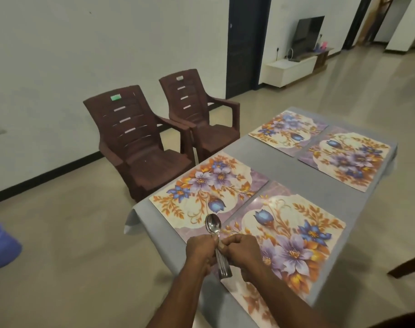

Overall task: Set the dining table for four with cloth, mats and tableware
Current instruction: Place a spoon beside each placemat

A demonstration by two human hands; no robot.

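Both hands (221, 250) gripping shiny steel spoons (216, 240) — glossy floral mats (207, 188)

Tablecloth (294, 171) plain grey. Four mats (208, 188) cream-lilac, printed with purple-blue flowers, orange-gold leaves. Spoons (213, 224) shiny silver. Two chairs (140, 138) dark brown. Tub (1, 245) on floor blue. Walls white, skirting black.

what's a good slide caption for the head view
Both hands, left hand and right hand, grip a bundle of steel spoons over four floral placemats on a grey tablecloth.
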